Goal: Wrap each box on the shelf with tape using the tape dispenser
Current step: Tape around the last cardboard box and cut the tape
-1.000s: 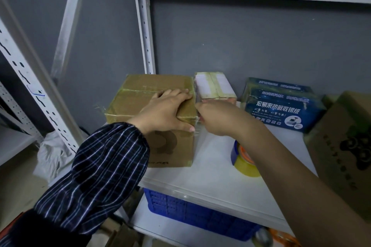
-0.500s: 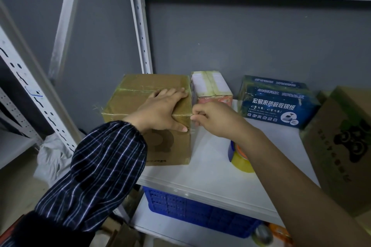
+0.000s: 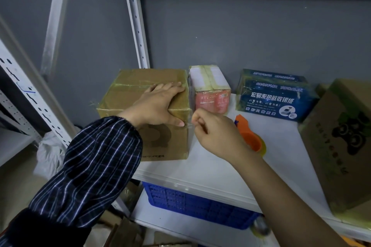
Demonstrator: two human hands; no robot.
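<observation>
Your left hand [image 3: 157, 106] lies flat, fingers straight, on the brown box [image 3: 136, 81]; your right hand [image 3: 216, 134], curled tight, pinches clear tape [image 3: 189, 124] beside the left thumb.

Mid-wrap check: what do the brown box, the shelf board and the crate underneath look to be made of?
Brown box: matte cardboard, going by its dull printed face; glossy clear tape glints across the top. Shelf board: smooth white with slight sheen, probably painted metal or laminate; cannot tell which. Crate: blue moulded plastic, judging by its perforated grid wall.
</observation>
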